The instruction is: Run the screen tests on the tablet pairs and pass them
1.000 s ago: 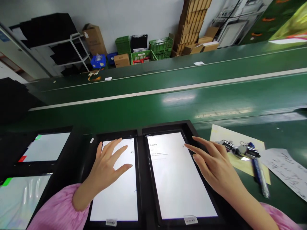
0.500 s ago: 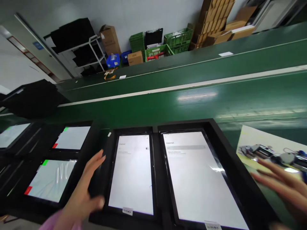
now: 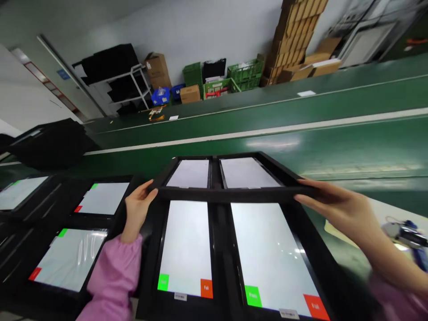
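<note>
Left hand (image 3: 137,207) pinches the near left corner of a rigid black double tablet frame (image 3: 234,193), fingers narrow around the bar. Right hand (image 3: 337,209) grips the same bar's right end, fingers stretched along the edge. The frame is raised and tilted, held above and beyond a lower pair of white-screened tablets (image 3: 185,243) in a black frame.

Two pale-screened tablets (image 3: 189,174) sit in the raised frame. A green Pass button (image 3: 253,296) and a red Fail button (image 3: 206,288) show on the lower screens, below both hands. Left of the left hand: more lit tablets in black frames (image 3: 102,198). Right of the right hand: a pale paper sheet (image 3: 344,234) and a blue pen (image 3: 417,263) on the green bench (image 3: 254,151).

Risks: edge-only grip could slip, dropping the frame onto the lower screens. A steeper tilt could shift the tablets if they're loose; retention can't be seen. A pink sleeve (image 3: 113,278) brushing the lower screen could trigger a false tap.
</note>
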